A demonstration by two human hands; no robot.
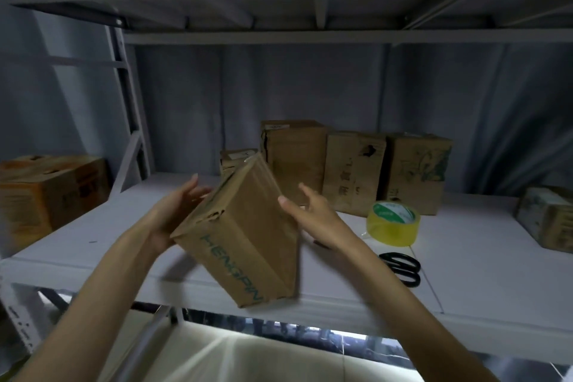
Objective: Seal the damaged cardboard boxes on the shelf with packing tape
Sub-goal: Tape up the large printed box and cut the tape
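Box (245,239) tilted between both hands

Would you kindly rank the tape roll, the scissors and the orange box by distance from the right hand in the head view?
From the right hand:
1. Tape roll, just to its right.
2. Scissors, right and nearer the shelf's front edge.
3. Orange box, far left.

We've got open shelf (102,226) left of the held box (245,236); right of it the tape roll (393,224) and scissors (403,268) crowd things, boxes (353,170) behind.
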